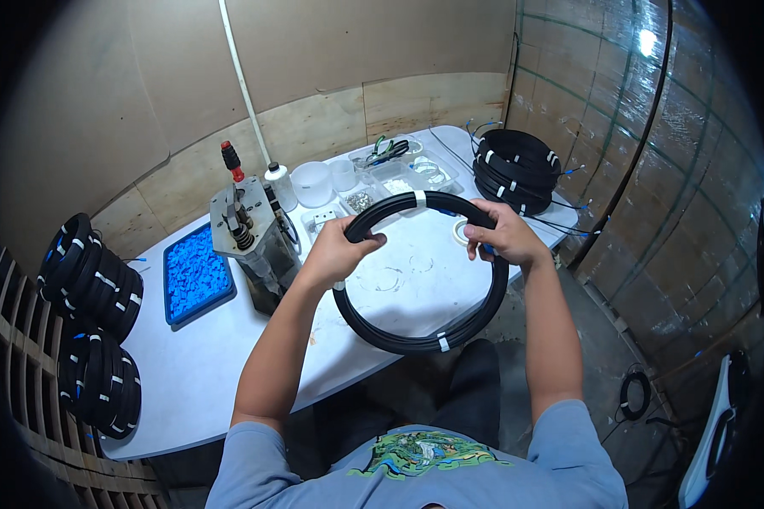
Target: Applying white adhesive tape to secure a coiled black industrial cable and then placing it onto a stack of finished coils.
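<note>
Both my hands hold up a coil of black cable above the near edge of the white table, its ring facing me. White tape bands wrap the coil at several places, one at the top and one at the bottom. My left hand is closed round its upper left side, thumb on the inner edge. On the upper right side, my right hand grips the coil, with a bit of blue showing by the fingers. A roll of white tape lies on the table just behind that hand.
Stacked black cable coils stand at the table's back right and left edge. A blue tray of small blue parts sits beside a metal hand press. White tubs and clear boxes line the back. Another coil is on the floor.
</note>
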Available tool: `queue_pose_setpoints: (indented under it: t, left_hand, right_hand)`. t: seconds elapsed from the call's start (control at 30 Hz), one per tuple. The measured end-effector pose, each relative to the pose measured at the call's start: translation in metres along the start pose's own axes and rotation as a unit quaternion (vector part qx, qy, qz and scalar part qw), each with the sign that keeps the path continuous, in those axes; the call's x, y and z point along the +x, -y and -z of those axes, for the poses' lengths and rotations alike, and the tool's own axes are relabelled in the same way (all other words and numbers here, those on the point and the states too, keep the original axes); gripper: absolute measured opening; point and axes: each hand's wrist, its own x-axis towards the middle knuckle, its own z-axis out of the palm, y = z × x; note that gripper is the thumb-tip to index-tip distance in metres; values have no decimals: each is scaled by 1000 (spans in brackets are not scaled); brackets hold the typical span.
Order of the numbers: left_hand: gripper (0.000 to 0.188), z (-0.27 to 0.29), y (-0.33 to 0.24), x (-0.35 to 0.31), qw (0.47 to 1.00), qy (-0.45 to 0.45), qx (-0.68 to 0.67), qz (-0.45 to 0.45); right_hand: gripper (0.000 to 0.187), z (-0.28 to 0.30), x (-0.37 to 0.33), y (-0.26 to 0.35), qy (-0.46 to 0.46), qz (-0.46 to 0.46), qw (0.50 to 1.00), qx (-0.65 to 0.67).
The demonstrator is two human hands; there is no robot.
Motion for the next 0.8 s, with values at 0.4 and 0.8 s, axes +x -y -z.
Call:
queue_pose_setpoints:
  t: [0.4,0.8]
  left_hand:
    - [20,9,32,8,919,-73,-366,124]
    - [35,4,34,-1,910,-124,-367,148]
  right_hand:
    - [43,-36,-8,-75,-204,60,955,205]
    - [42,-65,-6,-55,-288,68,918,265]
